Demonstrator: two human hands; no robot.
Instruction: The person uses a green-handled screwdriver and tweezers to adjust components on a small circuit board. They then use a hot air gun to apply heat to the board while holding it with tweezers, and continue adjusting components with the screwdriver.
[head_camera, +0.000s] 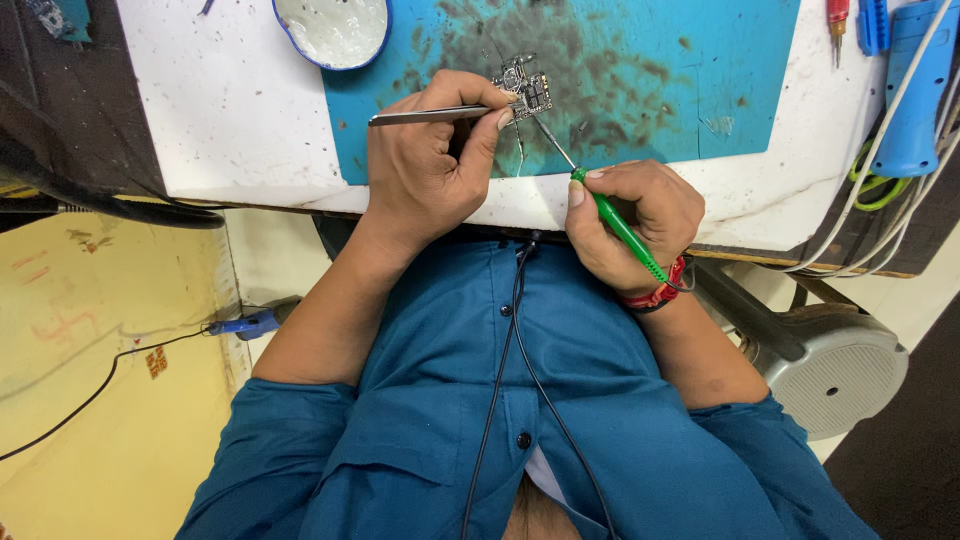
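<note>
over circuit board (528, 90), left hand (425, 165) pinching tweezers (430, 116)

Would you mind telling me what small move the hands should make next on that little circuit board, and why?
Probably ease the green-handled tool in the right hand a touch further onto the small circuit board. Its thin metal tip already points at the board's edge, and the left hand steadies the board with tweezers on the blue mat, so the work looks braced.
</note>
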